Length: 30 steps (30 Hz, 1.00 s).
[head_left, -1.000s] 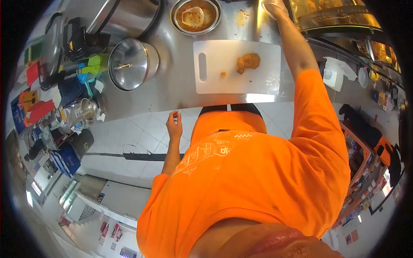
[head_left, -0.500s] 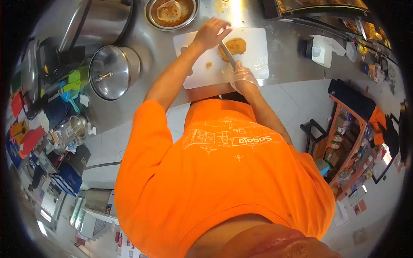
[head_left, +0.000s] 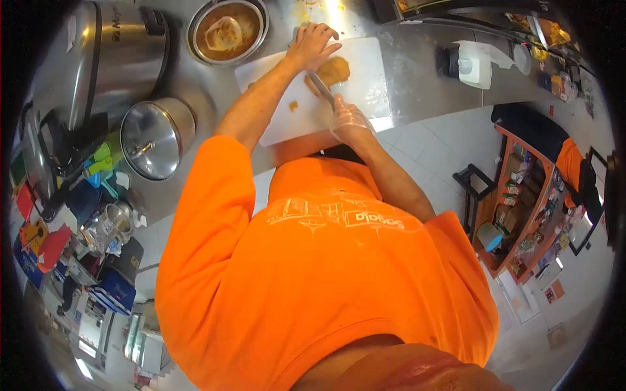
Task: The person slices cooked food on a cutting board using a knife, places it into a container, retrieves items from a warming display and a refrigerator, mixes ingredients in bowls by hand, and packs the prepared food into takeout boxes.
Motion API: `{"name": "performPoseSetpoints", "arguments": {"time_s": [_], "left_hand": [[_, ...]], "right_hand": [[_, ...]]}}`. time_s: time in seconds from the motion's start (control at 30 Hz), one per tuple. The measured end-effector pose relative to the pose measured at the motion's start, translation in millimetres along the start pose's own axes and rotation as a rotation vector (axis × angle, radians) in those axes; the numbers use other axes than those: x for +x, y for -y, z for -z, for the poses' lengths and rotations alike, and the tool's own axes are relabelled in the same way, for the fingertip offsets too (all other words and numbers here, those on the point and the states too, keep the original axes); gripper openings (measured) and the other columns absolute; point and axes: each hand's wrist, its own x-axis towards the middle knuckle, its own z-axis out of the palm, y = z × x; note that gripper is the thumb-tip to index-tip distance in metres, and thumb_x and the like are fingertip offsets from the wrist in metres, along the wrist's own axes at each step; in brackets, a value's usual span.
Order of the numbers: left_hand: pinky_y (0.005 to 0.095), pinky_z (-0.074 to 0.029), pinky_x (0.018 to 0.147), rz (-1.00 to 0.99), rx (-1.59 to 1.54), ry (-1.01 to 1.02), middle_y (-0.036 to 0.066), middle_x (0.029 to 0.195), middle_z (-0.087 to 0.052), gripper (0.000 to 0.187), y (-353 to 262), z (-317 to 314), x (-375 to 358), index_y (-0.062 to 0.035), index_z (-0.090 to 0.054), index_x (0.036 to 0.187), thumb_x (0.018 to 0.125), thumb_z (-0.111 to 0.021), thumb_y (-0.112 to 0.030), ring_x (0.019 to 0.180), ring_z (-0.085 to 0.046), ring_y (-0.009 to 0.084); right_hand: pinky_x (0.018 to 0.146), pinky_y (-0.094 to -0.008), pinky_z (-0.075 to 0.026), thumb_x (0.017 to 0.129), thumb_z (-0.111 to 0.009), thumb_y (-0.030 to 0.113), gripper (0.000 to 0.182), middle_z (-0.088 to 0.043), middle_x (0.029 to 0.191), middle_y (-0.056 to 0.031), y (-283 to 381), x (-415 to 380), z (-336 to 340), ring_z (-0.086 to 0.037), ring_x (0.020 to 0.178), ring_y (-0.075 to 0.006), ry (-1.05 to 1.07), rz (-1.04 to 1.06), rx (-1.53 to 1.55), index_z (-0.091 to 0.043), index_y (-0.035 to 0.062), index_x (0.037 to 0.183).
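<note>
I see 2 hands over a white cutting board [head_left: 365,81] that lies on a steel counter [head_left: 417,78]. The view is upside down, so the person's orange shirt [head_left: 326,274] fills the lower half and the counter runs along the top.

The left hand [head_left: 313,44] is bare. It rests flat, fingers spread and pressed down on the far edge of a fried cutlet [head_left: 334,70], which lies near the middle of the board. This hand grasps nothing; it only pins the cutlet in place.

The right hand [head_left: 349,117] wears a clear plastic glove and is clenched around the handle of a knife [head_left: 321,89]. The blade points away from the body and its tip touches the near side of the cutlet, just beside the left hand's fingers.

1 small crumb [head_left: 294,105] sits on the board, apart from the cutlet, toward the board's handle end.

Just beyond the board stands a steel bowl [head_left: 225,31] with brown sauce and a pale piece lying in it. Beside it is a large steel cooker [head_left: 117,52], and nearer the counter's edge a round pot lid [head_left: 156,137] with a handle on top. On the other side of the board, well apart, a white box [head_left: 475,65] stands on the counter.
</note>
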Motion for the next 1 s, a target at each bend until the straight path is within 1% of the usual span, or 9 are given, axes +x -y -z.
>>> {"name": "performPoseSetpoints", "arguments": {"time_s": [0.17,0.2,0.33,0.47,0.6,0.7,0.8,0.93,1.0], "left_hand": [[0.0438,-0.039,0.098,0.079,-0.125,-0.017,0.006,0.110,-0.062,0.031,-5.1,-11.4,7.2,-0.0135,-0.064,0.107,0.095,-0.059,-0.041,0.112,-0.053,0.0295],[0.0430,-0.040,0.097,-0.116,-0.028,-0.103,0.006,0.108,-0.062,0.030,19.5,-35.0,-0.2,-0.0132,-0.065,0.106,0.095,-0.059,-0.040,0.110,-0.053,0.0293],[0.0420,-0.039,0.096,0.090,-0.097,-0.039,0.006,0.108,-0.062,0.029,-15.1,0.2,2.7,-0.0129,-0.065,0.106,0.094,-0.060,-0.039,0.108,-0.052,0.0279],[0.0430,-0.039,0.096,0.097,-0.237,-0.158,0.006,0.107,-0.062,0.027,-18.0,-4.8,15.8,-0.0119,-0.066,0.105,0.094,-0.059,-0.035,0.106,-0.052,0.0292],[0.0436,-0.039,0.096,0.080,-0.147,-0.080,0.006,0.107,-0.063,0.026,-14.9,-19.5,10.8,-0.0120,-0.066,0.105,0.094,-0.058,-0.035,0.107,-0.053,0.0290],[0.0447,-0.039,0.097,0.022,-0.022,0.024,0.006,0.109,-0.063,0.028,-12.2,-15.4,12.0,-0.0119,-0.066,0.105,0.095,-0.056,-0.036,0.110,-0.053,0.0286],[0.0454,-0.038,0.097,0.027,0.034,0.107,0.005,0.111,-0.062,0.030,-3.7,-4.4,26.0,-0.0123,-0.066,0.105,0.097,-0.053,-0.038,0.111,-0.052,0.0286],[0.0442,-0.038,0.097,0.050,-0.037,-0.050,0.005,0.109,-0.062,0.029,19.8,-9.0,33.8,-0.0129,-0.066,0.104,0.097,-0.054,-0.038,0.109,-0.052,0.0288],[0.0443,-0.038,0.097,0.037,-0.125,-0.050,0.005,0.107,-0.062,0.028,4.2,-18.1,40.2,-0.0134,-0.066,0.104,0.097,-0.055,-0.038,0.109,-0.052,0.0289]], "right_hand": [[0.086,-0.0550,-0.052,0.093,-0.044,0.018,0.042,-0.067,0.102,-0.0317,3.1,-24.4,28.3,-0.065,0.098,-0.0486,0.062,-0.039,0.036,-0.044,0.0016,0.131],[0.085,-0.0550,-0.052,0.093,-0.045,0.018,0.043,-0.067,0.101,-0.0313,-8.0,-17.5,6.4,-0.066,0.097,-0.0486,0.022,-0.016,0.052,-0.044,0.0018,0.133],[0.085,-0.0551,-0.052,0.094,-0.044,0.019,0.041,-0.068,0.098,-0.0300,-8.7,-11.8,14.0,-0.066,0.095,-0.0477,0.012,-0.029,0.002,-0.044,0.0046,0.132],[0.088,-0.0543,-0.052,0.093,-0.046,0.016,0.038,-0.068,0.100,-0.0307,8.8,-20.1,65.2,-0.066,0.097,-0.0473,0.084,-0.094,-0.075,-0.044,0.0052,0.128],[0.082,-0.0528,-0.053,0.094,-0.048,0.020,0.030,-0.068,0.101,-0.0292,-16.3,-1.2,34.2,-0.067,0.095,-0.0457,0.093,-0.088,-0.091,-0.046,0.0053,0.120],[0.083,-0.0521,-0.054,0.091,-0.054,0.020,0.053,-0.067,0.101,-0.0296,-50.2,37.9,-26.0,-0.066,0.096,-0.0460,0.020,-0.087,0.012,-0.040,0.0043,0.139],[0.085,-0.0512,-0.052,0.093,-0.052,0.022,0.052,-0.066,0.104,-0.0305,-24.6,40.9,-2.2,-0.065,0.098,-0.0461,0.107,-0.124,0.319,-0.039,0.0088,0.142],[0.088,-0.0490,-0.051,0.100,-0.044,0.032,0.041,-0.069,0.108,-0.0229,1.7,25.7,53.0,-0.067,0.103,-0.0399,0.145,-0.271,0.128,-0.049,0.0077,0.132],[0.085,-0.0517,-0.052,0.097,-0.046,0.027,0.046,-0.068,0.101,-0.0274,-10.9,12.0,62.3,-0.066,0.099,-0.0441,0.096,-0.131,-0.039,-0.043,0.0061,0.138]]}}
